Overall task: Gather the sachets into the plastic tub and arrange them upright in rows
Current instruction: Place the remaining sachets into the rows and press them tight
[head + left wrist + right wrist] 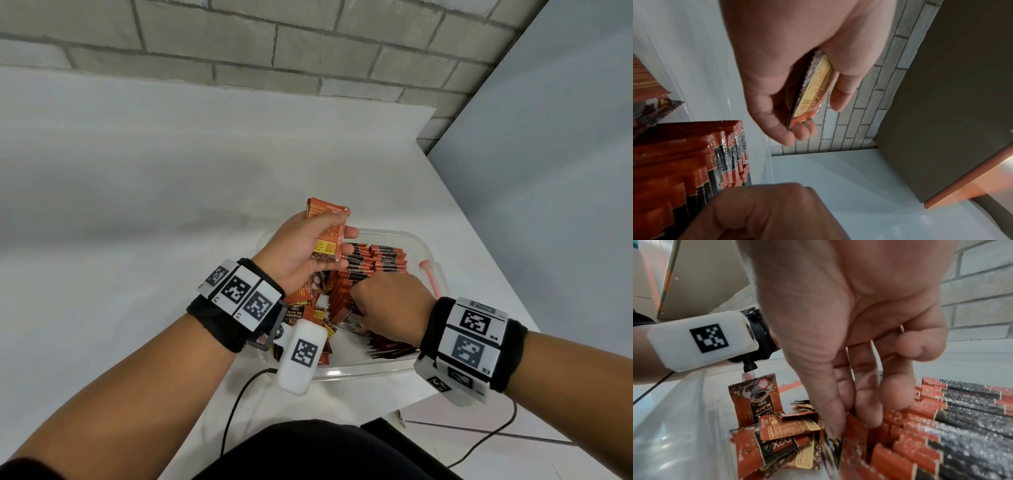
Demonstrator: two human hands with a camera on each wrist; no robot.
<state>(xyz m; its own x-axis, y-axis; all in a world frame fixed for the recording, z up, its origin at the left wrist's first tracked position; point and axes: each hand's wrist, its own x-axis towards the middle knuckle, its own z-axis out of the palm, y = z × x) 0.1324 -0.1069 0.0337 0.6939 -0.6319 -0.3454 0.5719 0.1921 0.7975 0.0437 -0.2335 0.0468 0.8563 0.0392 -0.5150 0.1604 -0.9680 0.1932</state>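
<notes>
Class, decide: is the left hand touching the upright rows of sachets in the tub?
Apart. Head view: the left hand holds sachets above the rows.

Sachets [953, 431] are showing glossy foil with crimped, ridged seal edges. Tub [363, 371] is looking like clear, shiny plastic. Table [137, 240] is reading smooth, matt white. Brick wall [308, 51] is looking rough and matt. Wristbands [219, 329] are looking like black cloth.

Head view looks steeply down on the clear plastic tub [424, 246]; both wrist views peer along the fingers, close above it.
</notes>
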